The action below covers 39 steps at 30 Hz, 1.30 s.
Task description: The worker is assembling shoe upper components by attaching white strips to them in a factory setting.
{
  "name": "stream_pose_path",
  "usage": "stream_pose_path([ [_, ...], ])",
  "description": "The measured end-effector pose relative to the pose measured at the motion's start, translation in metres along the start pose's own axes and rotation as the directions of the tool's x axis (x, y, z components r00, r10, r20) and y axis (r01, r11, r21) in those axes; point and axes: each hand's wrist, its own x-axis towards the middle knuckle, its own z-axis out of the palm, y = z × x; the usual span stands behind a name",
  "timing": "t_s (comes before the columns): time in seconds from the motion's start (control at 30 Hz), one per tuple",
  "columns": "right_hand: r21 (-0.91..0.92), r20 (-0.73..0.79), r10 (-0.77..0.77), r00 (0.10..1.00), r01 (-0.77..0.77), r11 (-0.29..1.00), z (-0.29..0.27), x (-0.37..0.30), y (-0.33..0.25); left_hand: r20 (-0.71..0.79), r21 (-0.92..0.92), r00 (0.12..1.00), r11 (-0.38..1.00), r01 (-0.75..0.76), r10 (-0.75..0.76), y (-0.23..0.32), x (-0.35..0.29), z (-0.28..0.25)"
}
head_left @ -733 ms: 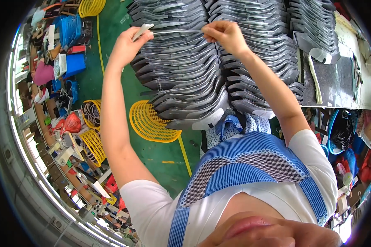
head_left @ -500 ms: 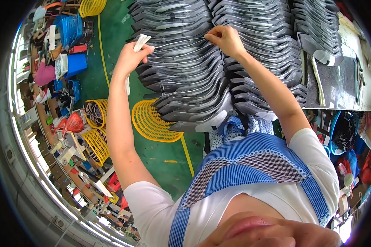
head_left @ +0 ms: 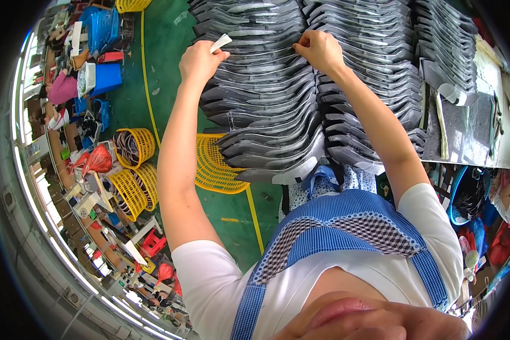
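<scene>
By the left fingers [head_left: 224, 55] a white strip [head_left: 222, 42] is pinched, its end angled up past them. The right fingers [head_left: 301, 47] are pressed together; anything caught there can't be made out. Between and under both, curved dark-grey pieces [head_left: 266, 85] are stacked; nearer the body, a yellow basket [head_left: 212, 177] is seen.

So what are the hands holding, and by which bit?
The left hand holds a white strip near the end that pokes out. Whether the right hand holds anything can't be told.
</scene>
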Motion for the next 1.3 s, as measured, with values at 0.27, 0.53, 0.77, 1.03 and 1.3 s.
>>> stream_pose_path([
  [0.27, 0.003, -0.131, -0.077, 0.988, 0.078, 0.997, -0.014, -0.004, 0.002, -0.224, -0.045, 0.972, 0.997, 0.058, -0.067, -0.02, -0.01, -0.029],
  [0.53, 0.875, 0.051, -0.342, 0.938, 0.123, 0.469, -0.072, -0.047, -0.122, 0.06, -0.996, 0.938, 0.078, 0.036, 0.341, 0.058, -0.113, -0.078],
  [0.77, 0.803, -0.089, -0.438, 0.895, 0.324, 0.5, -0.074, -0.058, -0.135, -0.006, -0.992, 0.952, 0.121, -0.045, 0.307, 0.074, -0.131, -0.066],
  [1.03, 0.709, -0.113, -0.347, 0.931, 0.321, 0.628, -0.083, -0.084, -0.141, -0.125, -0.974, 0.967, 0.157, -0.163, 0.223, 0.085, -0.146, -0.05],
  [1.3, 0.691, -0.172, 0.035, 0.985, 0.095, 0.716, -0.085, -0.063, -0.051, -0.467, -0.853, 0.75, 0.016, -0.522, -0.467, 0.03, -0.147, -0.064],
])
